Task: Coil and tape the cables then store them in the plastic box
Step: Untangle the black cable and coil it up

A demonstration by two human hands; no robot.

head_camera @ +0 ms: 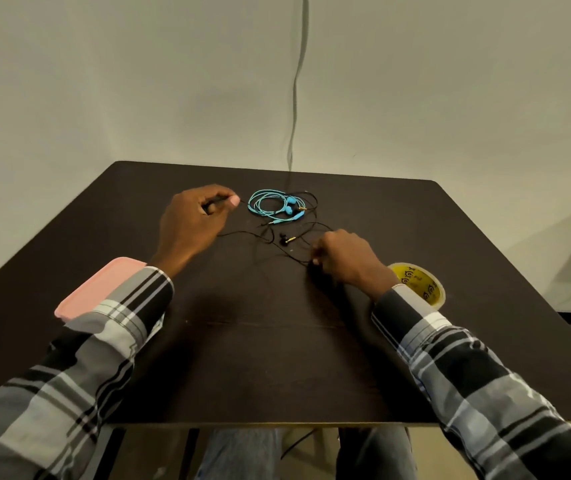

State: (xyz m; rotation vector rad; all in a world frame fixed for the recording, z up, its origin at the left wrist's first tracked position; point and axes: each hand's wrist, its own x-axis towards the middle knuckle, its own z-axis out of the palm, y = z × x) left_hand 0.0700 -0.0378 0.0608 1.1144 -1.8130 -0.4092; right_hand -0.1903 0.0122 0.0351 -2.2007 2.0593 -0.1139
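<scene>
A thin black earphone cable [278,239] lies loose and tangled across the middle of the dark table [259,358]. My left hand [194,220] pinches one end of it between thumb and finger. My right hand [346,258] is closed on another stretch of the same cable, low on the table. A turquoise earphone cable [270,202] lies in a loose coil just beyond, between my hands, partly crossed by the black one. A pink-lidded plastic box [97,289] sits at the left, half hidden by my left sleeve. The yellow tape roll [419,282] lies behind my right wrist.
A grey cord [294,98] hangs down the wall behind the table's far edge. My knees show under the near edge. The floor drops away at the right side of the table.
</scene>
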